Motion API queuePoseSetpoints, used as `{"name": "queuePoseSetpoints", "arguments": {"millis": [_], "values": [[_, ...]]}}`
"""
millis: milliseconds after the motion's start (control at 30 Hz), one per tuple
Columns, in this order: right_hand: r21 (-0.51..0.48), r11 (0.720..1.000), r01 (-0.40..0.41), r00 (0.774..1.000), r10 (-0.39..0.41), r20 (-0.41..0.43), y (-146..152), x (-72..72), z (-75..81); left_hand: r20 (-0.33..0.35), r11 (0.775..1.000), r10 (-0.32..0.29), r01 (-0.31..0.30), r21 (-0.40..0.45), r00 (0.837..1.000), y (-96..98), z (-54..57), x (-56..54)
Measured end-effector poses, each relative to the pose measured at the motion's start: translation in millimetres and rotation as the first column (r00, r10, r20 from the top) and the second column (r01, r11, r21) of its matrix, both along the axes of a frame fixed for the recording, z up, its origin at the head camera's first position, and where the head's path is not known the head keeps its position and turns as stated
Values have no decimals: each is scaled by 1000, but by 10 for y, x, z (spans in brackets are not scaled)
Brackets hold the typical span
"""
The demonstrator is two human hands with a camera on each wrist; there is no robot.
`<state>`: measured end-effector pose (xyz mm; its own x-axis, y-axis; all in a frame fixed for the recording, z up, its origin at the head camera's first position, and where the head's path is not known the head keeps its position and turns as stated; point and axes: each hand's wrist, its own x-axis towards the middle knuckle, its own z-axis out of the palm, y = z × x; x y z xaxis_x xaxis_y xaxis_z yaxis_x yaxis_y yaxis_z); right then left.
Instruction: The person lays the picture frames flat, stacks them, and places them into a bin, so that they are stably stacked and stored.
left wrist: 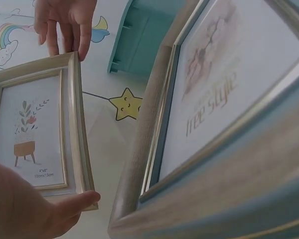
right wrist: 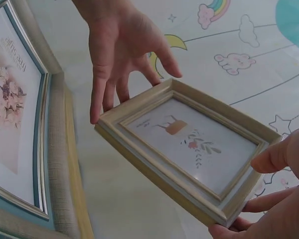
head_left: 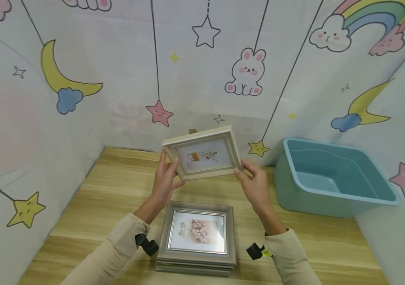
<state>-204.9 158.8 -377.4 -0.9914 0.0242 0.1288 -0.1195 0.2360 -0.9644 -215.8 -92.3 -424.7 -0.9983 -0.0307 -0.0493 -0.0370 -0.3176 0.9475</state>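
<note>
A small cream picture frame [head_left: 204,154], with a potted plant print, is held up tilted above the table. My left hand [head_left: 164,174] holds its left side, fingers reaching behind the edge. My right hand [head_left: 255,182] pinches its lower right corner; in the right wrist view the thumb [right wrist: 271,159] lies on the front and the fingers go underneath. Closer to me, a larger grey-brown picture frame [head_left: 196,233] with a pink flower print and "free style" lettering lies face up, topping a stack of frames [head_left: 193,270].
A blue-green plastic tub [head_left: 334,178] stands at the right back of the wood-grain table [head_left: 92,206]. White cloth walls with cartoon moons, stars and a rabbit [head_left: 246,73] close in the back and sides. Small black cameras [head_left: 147,244] are worn on both wrists.
</note>
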Motion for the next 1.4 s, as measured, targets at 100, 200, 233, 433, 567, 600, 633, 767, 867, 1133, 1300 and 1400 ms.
{"name": "queuePoseSetpoints", "arguments": {"millis": [100,200,233,433,567,600,633,767,867,1133,1300,1400], "values": [[0,1000,-7,999,7,38,9,-14,-30,-27,999,10,-11,-47,1000,-27,2,18],[15,1000,-16,998,15,59,8,-17,-48,-35,996,22,-25,-85,999,-55,10,42],[17,1000,-19,998,18,63,6,-21,-57,-43,994,25,-29,-101,999,-62,10,55],[-12,999,-50,997,50,66,-19,-52,-141,-169,964,23,-67,-257,985,-65,21,147],[-75,996,-39,994,47,100,-42,-62,-185,-269,936,42,-132,-327,962,-32,21,189],[-96,995,-33,993,44,112,-45,-67,-196,-294,931,44,-146,-335,955,-20,16,196],[-117,993,-25,992,39,122,-46,-73,-211,-312,927,46,-157,-341,949,-11,9,205],[-184,983,2,987,27,158,-19,-101,-283,-366,922,30,-167,-349,930,26,-28,239],[-215,977,14,983,25,180,6,-118,-326,-385,924,12,-158,-349,923,32,-73,264],[-274,961,28,980,28,198,21,-121,-418,-379,897,2,-169,-408,925,9,-119,336],[-315,949,30,985,26,172,46,-51,-543,-370,885,-30,-148,-441,928,22,-134,396],[-341,940,26,990,24,141,67,16,-613,-370,870,-68,-126,-476,926,37,-124,437]]}}
